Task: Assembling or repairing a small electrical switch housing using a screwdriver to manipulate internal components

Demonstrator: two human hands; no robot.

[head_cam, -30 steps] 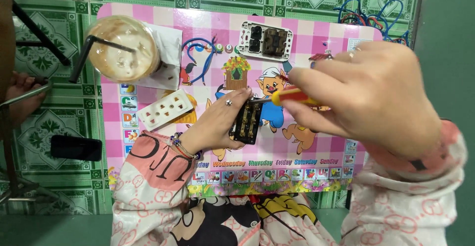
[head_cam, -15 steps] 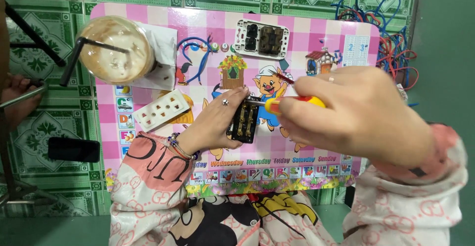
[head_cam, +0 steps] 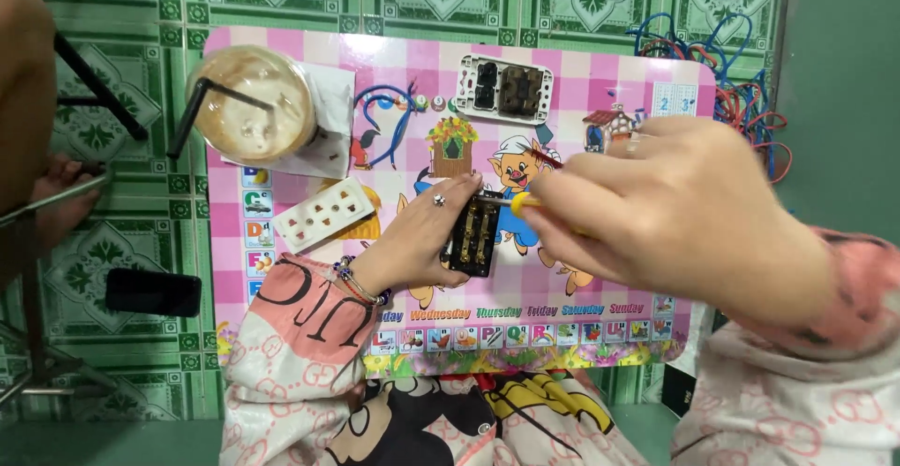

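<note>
Down on the pink chequered table (head_cam: 600,63), the left hand (head_cam: 427,232) lies flat and curled around a small black switch module (head_cam: 472,234), its fingers (head_cam: 464,187) wrapped over the top edge and the thumb below, pinning the part so it cannot slide. The module lies with its brass terminals facing up, which looks like the reason for holding it that way: the screws are left open to the tool. The right hand (head_cam: 656,217) is closed tight on a yellow-handled screwdriver (head_cam: 525,203), fingers bunched around the handle so that most of it is hidden; only the yellow end and a short bit of shaft show, pointing at the module's upper right corner, right beside the left fingertips. Whether the tip is seated in a screw I cannot tell.

Just beyond the left fingers, further up the table, sits a white wall plate with dark sockets (head_cam: 503,89). Off to the outer side of the left wrist lies a white socket strip (head_cam: 325,213), tilted, and past that a plastic cup of iced coffee (head_cam: 250,102) with a black straw, on a paper napkin. Beyond the right knuckles, a tangle of blue and red wires (head_cam: 741,82) spills off the table's far corner onto the green tiled floor (head_cam: 122,16). A dark phone (head_cam: 153,292) rests on the floor, well apart from both hands.
</note>
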